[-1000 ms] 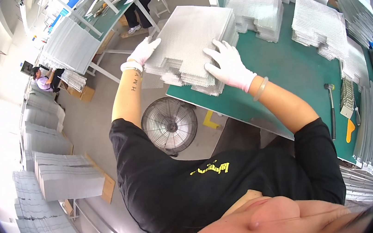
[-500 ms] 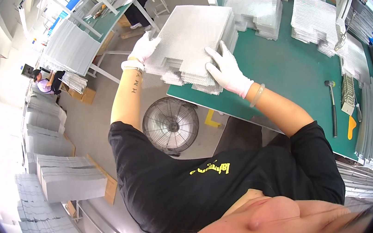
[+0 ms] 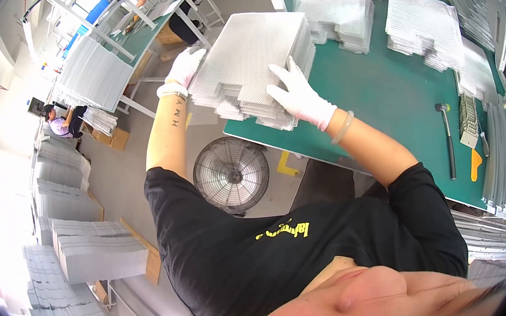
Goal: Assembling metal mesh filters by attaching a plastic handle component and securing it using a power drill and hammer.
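A tall stack of silvery mesh sheets [image 3: 255, 44] with notched near edges lies on the green-topped table [image 3: 379, 104], its left part jutting past the table's edge. My left hand [image 3: 185, 66], in a white glove, is at the stack's left edge with its fingers stretched out along the side; some fingertips are hard to make out. On the near right edge rests my right hand [image 3: 302, 96], also gloved, thumb and fingers spread over the top sheet and the side. Neither hand is wrapped round a sheet.
More mesh stacks [image 3: 420, 24] stand farther back and right. A hammer [image 3: 448, 140] and an orange scraper [image 3: 475, 163] lie at the right. Below the table edge stands a round floor fan [image 3: 232, 174]. Co-workers [image 3: 62, 123] are at the far left and back.
The view has shifted slightly, with the stack and both hands now a little farther left in it. My left hand's fingers lie closer together. A co-worker at the back leans farther over a table.
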Demonstrator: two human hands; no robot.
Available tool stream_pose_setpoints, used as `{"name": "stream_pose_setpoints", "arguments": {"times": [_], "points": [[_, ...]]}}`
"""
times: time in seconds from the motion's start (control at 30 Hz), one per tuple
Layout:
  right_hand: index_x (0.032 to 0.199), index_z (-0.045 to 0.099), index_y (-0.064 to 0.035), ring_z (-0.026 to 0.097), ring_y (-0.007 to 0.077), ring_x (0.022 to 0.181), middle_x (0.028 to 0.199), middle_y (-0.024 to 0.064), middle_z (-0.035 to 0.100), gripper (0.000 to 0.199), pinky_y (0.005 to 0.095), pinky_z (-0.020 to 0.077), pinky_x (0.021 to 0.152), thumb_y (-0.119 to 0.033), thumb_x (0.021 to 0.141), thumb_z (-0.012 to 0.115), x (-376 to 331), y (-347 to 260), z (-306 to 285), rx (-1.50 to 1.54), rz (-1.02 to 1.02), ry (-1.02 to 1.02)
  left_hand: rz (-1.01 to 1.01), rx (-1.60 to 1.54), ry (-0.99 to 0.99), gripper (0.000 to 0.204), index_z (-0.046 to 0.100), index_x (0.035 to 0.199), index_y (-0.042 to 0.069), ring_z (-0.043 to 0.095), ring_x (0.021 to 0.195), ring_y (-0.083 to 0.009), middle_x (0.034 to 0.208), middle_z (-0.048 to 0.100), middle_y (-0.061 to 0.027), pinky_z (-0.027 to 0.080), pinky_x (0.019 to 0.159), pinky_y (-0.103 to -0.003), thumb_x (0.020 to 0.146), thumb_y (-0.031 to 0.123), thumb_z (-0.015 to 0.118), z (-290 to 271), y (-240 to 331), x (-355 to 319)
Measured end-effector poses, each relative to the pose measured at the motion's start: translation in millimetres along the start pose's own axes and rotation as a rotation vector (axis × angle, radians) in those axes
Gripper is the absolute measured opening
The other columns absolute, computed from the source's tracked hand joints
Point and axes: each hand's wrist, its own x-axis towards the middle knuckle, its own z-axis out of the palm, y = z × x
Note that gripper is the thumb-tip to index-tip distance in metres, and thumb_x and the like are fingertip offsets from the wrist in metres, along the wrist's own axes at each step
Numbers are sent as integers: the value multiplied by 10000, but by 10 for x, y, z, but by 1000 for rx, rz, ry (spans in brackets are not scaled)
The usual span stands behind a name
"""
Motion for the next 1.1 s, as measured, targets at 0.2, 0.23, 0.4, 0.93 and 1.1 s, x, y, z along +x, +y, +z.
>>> {"name": "stream_pose_setpoints", "arguments": {"times": [0.2,0.23,0.4,0.93,1.1], "points": [[1467,489,-93,267,552,1450,1566,419,184,667,533,254,1209,-336,884,701,58,-135,-261,20,-223,113,1,-466,50,420,625,1315,21,614,1142,-178,1228,680,-80,493,950,-317,977,270,648,-199,-88,-63],[1451,502,-88,273,547,1450,1571,410,187,648,521,263,1211,-308,878,710,42,-258,-364,69,-217,75,2,-471,55,420,625,1315,21,614,1142,-178,1228,680,-80,493,950,-317,977,270,648,-249,-115,-114],[1424,522,-83,249,515,1477,1588,375,197,593,503,261,1219,-236,883,712,-59,-294,-748,82,-255,46,283,-624,265,553,505,1422,-42,572,1256,-240,1357,605,-194,426,1078,-313,950,201,657,-312,398,-509],[1568,351,-77,198,380,1537,1647,286,172,733,410,221,1236,-254,932,671,-951,177,-1370,291,19,-7,263,-748,89,756,252,1578,4,533,1298,-213,1494,470,-180,449,1084,-321,917,-77,609,625,1089,-1454],[1617,204,-85,457,334,1393,1616,198,302,802,404,368,1166,-281,972,639,-908,191,-1333,688,132,30,227,-841,64,788,233,1604,52,581,1204,-203,1427,535,-182,456,1069,-323,919,-61,605,540,1006,-1486]]}}
